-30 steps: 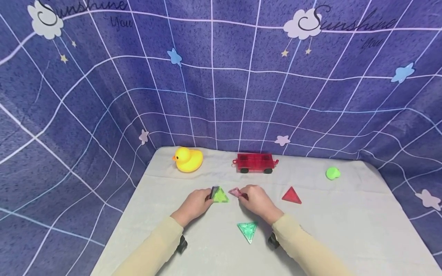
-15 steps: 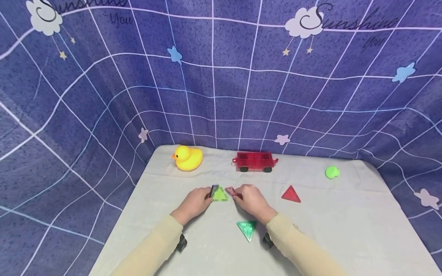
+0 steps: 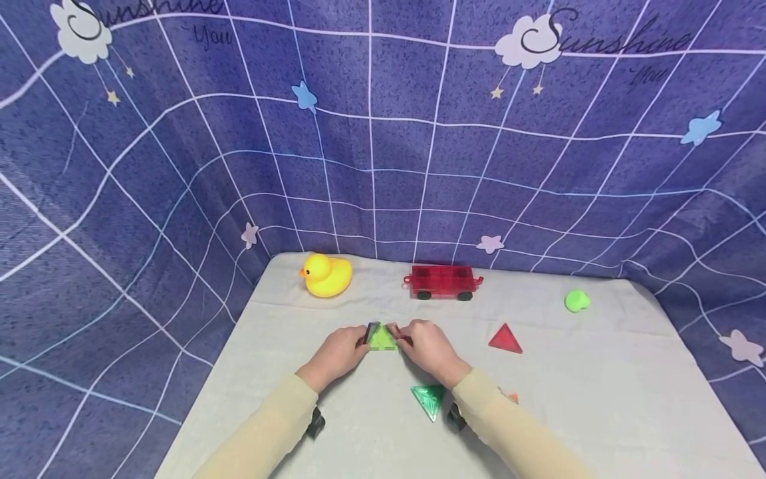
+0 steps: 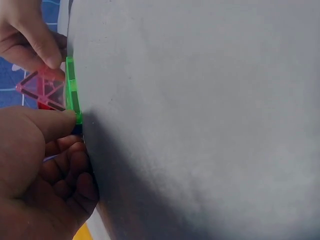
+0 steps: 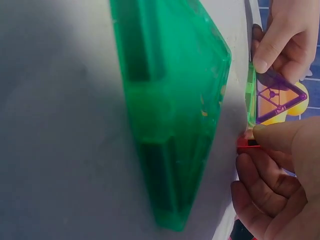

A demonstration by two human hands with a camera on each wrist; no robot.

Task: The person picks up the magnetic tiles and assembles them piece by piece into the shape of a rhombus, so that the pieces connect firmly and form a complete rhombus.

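A lime-green triangular magnetic tile [image 3: 383, 339] lies flat between the two hands. My left hand [image 3: 340, 349] pinches a purple triangular tile [image 5: 282, 108], which stands up along the lime tile's left edge. At the opposite edge my right hand [image 3: 427, 346] pinches a pink triangular tile [image 4: 44, 95], also raised off the table. Fingers cover part of both raised tiles. Whether the pink one touches the lime tile, I cannot tell. A teal-green triangular tile [image 3: 427, 401] lies nearer, beside the right wrist, and looms large in the right wrist view [image 5: 175, 110].
A red triangular tile [image 3: 506, 339] lies right of the right hand. Along the back stand a yellow toy duck [image 3: 326, 276], a red toy wagon [image 3: 443, 281] and a small bright green piece [image 3: 577, 301]. An orange piece [image 3: 512, 398] peeks out behind the right sleeve.
My right hand has moved left, bringing the pink tile up to the lime tile's right edge. The left hand stays put with the purple tile. An orange piece has come into sight.
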